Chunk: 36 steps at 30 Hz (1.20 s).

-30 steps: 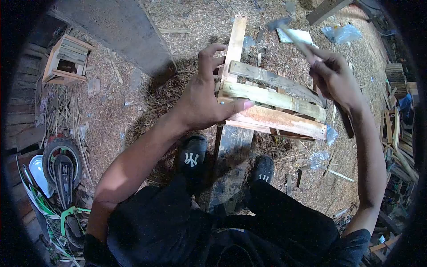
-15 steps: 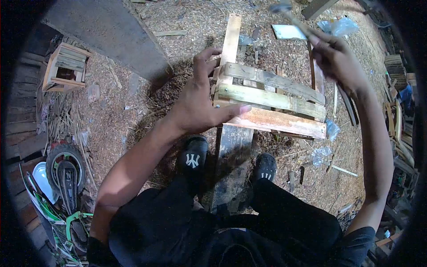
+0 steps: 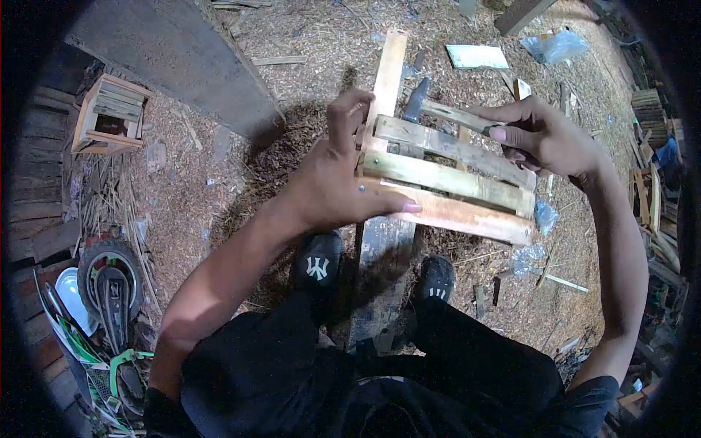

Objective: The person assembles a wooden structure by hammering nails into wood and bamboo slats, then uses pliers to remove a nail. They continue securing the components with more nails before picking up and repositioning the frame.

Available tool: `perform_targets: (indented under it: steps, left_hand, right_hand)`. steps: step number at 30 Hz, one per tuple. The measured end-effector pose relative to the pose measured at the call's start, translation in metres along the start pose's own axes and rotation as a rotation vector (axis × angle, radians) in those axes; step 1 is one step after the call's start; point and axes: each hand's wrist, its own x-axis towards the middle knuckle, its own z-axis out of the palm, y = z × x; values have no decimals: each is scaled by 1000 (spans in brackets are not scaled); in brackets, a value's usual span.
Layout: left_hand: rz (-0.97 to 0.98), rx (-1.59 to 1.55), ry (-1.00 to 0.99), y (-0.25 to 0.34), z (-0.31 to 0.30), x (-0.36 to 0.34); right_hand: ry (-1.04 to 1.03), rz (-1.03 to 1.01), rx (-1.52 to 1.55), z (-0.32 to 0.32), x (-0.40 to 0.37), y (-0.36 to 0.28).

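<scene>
A slatted wooden frame [image 3: 453, 176] rests on a narrow plank [image 3: 383, 270] between my feet. My left hand [image 3: 332, 164] grips its left end, the thumb lying along the front slat and the fingers bent round the far side. In my right hand [image 3: 537, 135] is a hammer [image 3: 449, 114], held by its wooden handle. The dark hammer head is low beside the far slat, near the upright strip [image 3: 388, 66] at the frame's left end. Nail heads show at the left ends of the slats.
A wide board [image 3: 182, 66] slants in from the upper left. Beyond it stands a small wooden crate [image 3: 113, 114]. A small green-and-black bike [image 3: 113, 306] is at lower left. Wood shavings, a white board piece [image 3: 477, 57] and plastic bags [image 3: 555, 47] litter the floor.
The hammer has swung down and left from its raised position at the upper right to the frame's far slat. The frame has tilted slightly, its right end lower in view.
</scene>
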Motion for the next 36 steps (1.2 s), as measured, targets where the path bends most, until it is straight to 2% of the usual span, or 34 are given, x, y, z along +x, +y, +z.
perform_targets:
  steps: [1, 3, 4, 5, 7, 8, 9, 11, 12, 13, 15, 16, 17, 19, 20, 21, 23, 24, 25, 27, 28, 30, 31, 33, 34, 35, 36]
  left_hand:
    - [-3, -2, -5, 0, 0, -1]
    - [-45, -38, -1, 3, -1, -2]
    - [-125, -59, -23, 2, -3, 0]
    - [-126, -60, -22, 2, -4, -1]
    - [-126, 0, -11, 2, -6, 1]
    - [-195, -166, -71, 4, -4, -1]
    - [-197, -165, -72, 4, -4, 0]
    - [-35, 6, -9, 5, -1, -2]
    - [-113, -72, -39, 1, -2, -2]
    - [-116, -75, -40, 1, -1, -2]
    - [-156, -5, -24, 1, -4, 2]
    - [-224, -157, -72, 5, -3, 0]
    - [-223, -153, -71, 5, -2, 1]
    - [-25, 45, -3, 7, 3, -2]
    - [-67, 48, -17, 8, 2, -1]
    - [-73, 45, -17, 7, 2, -2]
    - [-158, -3, -40, 6, -1, 4]
    - [-192, -51, -47, 5, -1, 5]
    - [-185, -46, -45, 5, -1, 6]
    - [-186, -183, -60, 6, 5, 2]
    - [-69, 4, -33, 3, 4, 4]
    - [-137, 0, -54, 4, 1, 5]
    - [-196, -1, -75, 6, -1, 7]
    - [-167, 79, -52, 3, 2, 5]
    - [-155, 12, -55, 4, 3, 5]
    - [-145, -54, -61, 4, 3, 4]
    - [-147, -52, -64, 4, 3, 4]
  right_hand:
    - [-2, 3, 5, 0, 2, 4]
    - [239, -46, 223, -3, 11, 15]
    - [339, -92, 292, -4, 18, 16]
    - [338, -92, 292, -4, 14, 16]
    - [138, 34, -111, -2, 1, 3]
    - [-21, 27, 4, 1, -1, 3]
    - [-22, 27, 6, -1, 0, 4]
    - [98, -24, 131, -7, 3, 12]
    - [304, -25, 161, -5, 13, 19]
    - [301, -22, 162, -6, 10, 22]
    - [165, 25, -138, -12, 4, 19]
    - [169, 19, -140, -14, 5, 17]
    - [133, -27, -72, -15, 7, 17]
    - [51, -99, 81, -8, 5, 21]
    - [252, -37, 161, -5, 10, 22]
    - [246, -35, 162, -1, 13, 26]
    - [500, 32, -1, -4, 17, 30]
    - [47, -43, -17, -7, -3, 11]
    - [-5, 36, -21, 4, -8, 3]
    - [-70, -122, -32, -1, -1, 17]
    - [-73, -120, -32, -1, 3, 21]
    - [371, 27, 290, 0, 10, 28]
    - [374, 25, 288, -3, 12, 31]
    - [561, -48, 498, -11, 14, 32]
    - [639, -46, 364, 0, 12, 30]
    - [641, -47, 368, 3, 5, 24]
    - [306, -2, 220, 2, -4, 15]
